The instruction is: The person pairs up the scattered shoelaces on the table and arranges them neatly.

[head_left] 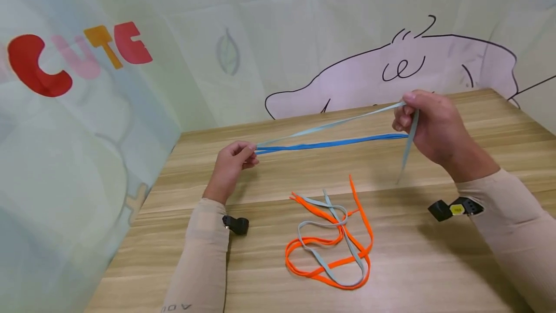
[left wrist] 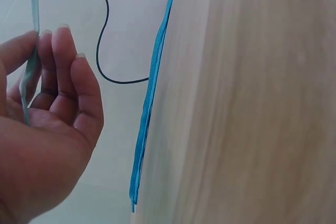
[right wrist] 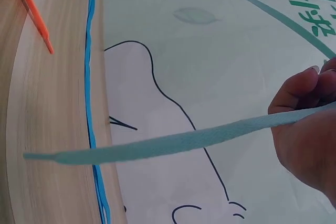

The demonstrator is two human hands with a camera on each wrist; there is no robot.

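Note:
A pale blue-green shoelace [head_left: 330,123] is stretched between my two hands above the table. My left hand [head_left: 234,162] pinches one part of it between thumb and fingertips; in the left wrist view the pale lace [left wrist: 34,3] runs down past the thumb into the palm. Higher and to the right, my right hand [head_left: 436,124] pinches the other part, and a short tail of the lace [right wrist: 157,146] hangs below the fingers. Behind the hands, a doubled bright blue shoelace [head_left: 332,143] lies straight along the table. Neither hand grips it in the wrist views.
Nearer me on the wooden table [head_left: 260,255] lies a loose tangle of an orange shoelace [head_left: 369,228] and a grey-blue shoelace [head_left: 321,260]. A printed cloth backdrop [head_left: 260,37] rises behind the table's far edge and along the left.

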